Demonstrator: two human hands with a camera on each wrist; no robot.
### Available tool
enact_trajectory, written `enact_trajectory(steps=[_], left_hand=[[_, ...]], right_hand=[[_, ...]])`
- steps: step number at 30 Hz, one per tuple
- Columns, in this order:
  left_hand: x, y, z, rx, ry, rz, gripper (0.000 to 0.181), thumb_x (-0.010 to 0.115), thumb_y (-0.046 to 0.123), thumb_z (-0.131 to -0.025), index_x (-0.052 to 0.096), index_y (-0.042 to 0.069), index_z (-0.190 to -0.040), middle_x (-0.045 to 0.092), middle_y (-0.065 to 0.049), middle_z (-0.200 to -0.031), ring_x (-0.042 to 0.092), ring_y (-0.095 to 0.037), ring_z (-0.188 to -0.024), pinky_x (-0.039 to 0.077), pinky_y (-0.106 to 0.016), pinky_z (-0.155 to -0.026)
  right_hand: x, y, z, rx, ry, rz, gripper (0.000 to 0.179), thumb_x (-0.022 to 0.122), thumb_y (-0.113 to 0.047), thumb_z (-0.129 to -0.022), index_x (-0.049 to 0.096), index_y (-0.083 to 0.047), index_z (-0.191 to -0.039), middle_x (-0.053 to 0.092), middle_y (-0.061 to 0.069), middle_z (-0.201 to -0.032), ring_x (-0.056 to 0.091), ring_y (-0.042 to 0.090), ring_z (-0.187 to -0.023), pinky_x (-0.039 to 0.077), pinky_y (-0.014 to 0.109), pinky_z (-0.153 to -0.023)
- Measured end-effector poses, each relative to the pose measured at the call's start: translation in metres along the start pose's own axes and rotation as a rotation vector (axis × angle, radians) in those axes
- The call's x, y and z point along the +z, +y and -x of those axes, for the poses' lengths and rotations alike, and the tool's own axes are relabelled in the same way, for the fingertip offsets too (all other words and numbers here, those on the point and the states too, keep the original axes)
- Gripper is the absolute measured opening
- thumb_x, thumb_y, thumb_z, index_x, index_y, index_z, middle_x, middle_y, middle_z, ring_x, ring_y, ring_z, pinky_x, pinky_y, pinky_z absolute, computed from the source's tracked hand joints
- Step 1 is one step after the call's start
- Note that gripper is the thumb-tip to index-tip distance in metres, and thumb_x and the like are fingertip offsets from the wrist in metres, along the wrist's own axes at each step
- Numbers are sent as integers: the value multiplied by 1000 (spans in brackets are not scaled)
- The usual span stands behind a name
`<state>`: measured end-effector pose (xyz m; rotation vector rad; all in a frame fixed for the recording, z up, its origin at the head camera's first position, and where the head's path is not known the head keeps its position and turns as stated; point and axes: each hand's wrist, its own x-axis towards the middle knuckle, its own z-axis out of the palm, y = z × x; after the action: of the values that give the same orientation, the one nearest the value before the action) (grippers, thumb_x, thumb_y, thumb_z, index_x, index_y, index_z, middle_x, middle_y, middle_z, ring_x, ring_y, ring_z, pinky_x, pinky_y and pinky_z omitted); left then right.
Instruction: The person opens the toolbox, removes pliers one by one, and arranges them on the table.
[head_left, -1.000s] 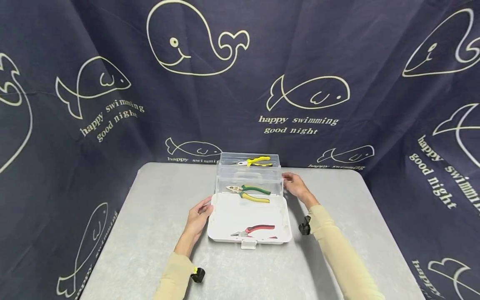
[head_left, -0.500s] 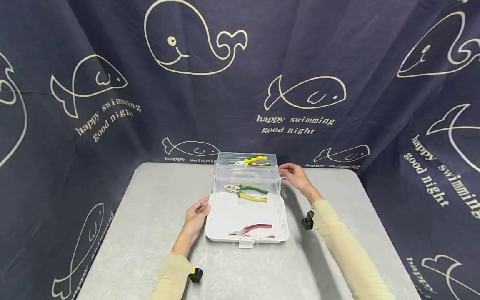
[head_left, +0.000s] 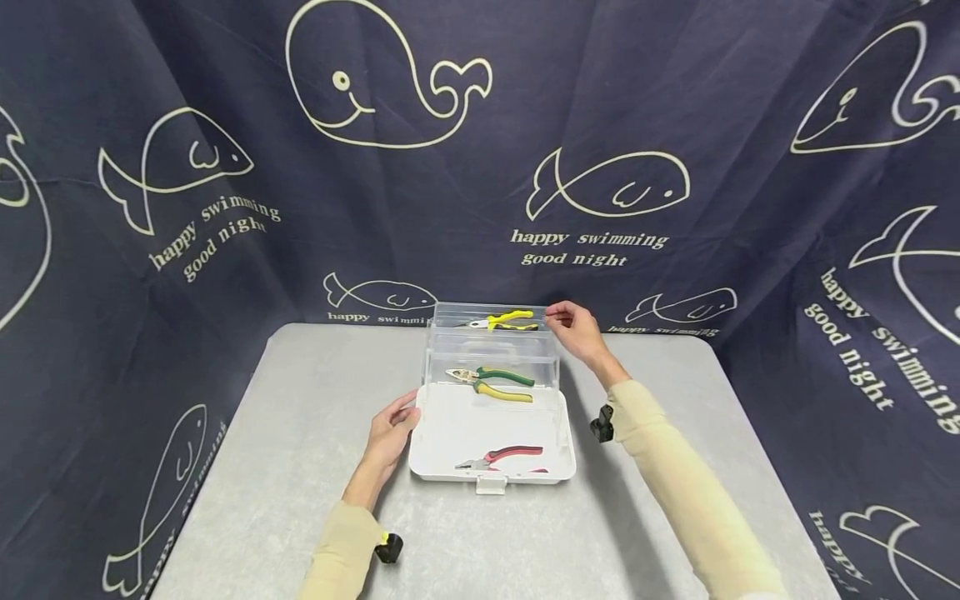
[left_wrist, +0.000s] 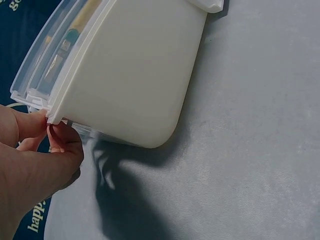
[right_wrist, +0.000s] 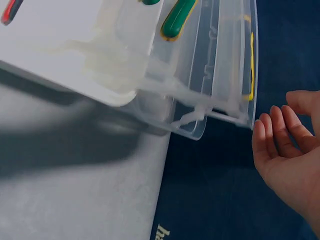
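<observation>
An unfolded toolbox [head_left: 442,442] has a white base and clear stepped trays rising behind it. My left hand [head_left: 387,436] pinches the base's rim at its left back corner, thumb against fingers in the left wrist view. My right hand [head_left: 577,332] is at the right end of the top tray [head_left: 444,312]; its fingers are relaxed and hold nothing in the right wrist view. Yellow-and-black pliers [head_left: 512,316] lie in that top tray. Green-and-yellow pliers [head_left: 506,372] rest in the lower tray [head_left: 437,363]. Red-handled pliers [head_left: 517,451] lie in the base, partly hidden by its front rim.
The toolbox stands on a grey table [head_left: 300,400], with its trays near the back edge. A dark curtain [head_left: 480,208] with whale and fish drawings hangs behind the table and along both sides. A white latch [head_left: 491,485] sticks out at the box's front.
My right hand has moved up and slightly left, from beside the lower trays to the top tray's right end. The left hand keeps its hold on the rim. The pliers have stayed in place.
</observation>
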<state>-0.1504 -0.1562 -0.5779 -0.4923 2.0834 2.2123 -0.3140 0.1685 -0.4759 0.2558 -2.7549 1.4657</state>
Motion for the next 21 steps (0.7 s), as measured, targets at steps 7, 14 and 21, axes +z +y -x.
enact_trajectory(steps=[7, 14, 21], left_hand=[[1, 1, 0, -8, 5, 16, 41, 62, 5, -102, 59, 5, -143, 64, -12, -116, 57, -15, -104, 49, -24, -88], [2, 1, 0, -9, -13, 16, 42, 61, 7, -103, 57, 5, -145, 63, -20, -125, 59, -19, -109, 49, -37, -96], [-2, 0, 0, -12, -8, 30, 42, 61, 5, -103, 58, 5, -144, 64, -17, -121, 59, -18, -104, 50, -35, -93]], right_hand=[[18, -11, -6, -44, -49, 8, 25, 66, -7, -100, 65, 7, -120, 68, 23, -115, 65, 36, -105, 51, 44, -93], [30, -16, -14, -29, -127, 14, 29, 67, -5, -99, 63, 8, -124, 66, 23, -119, 63, 37, -112, 50, 47, -99], [44, -26, -27, -32, -217, 138, 28, 66, -9, -100, 64, 4, -125, 64, 21, -127, 59, 36, -122, 46, 48, -105]])
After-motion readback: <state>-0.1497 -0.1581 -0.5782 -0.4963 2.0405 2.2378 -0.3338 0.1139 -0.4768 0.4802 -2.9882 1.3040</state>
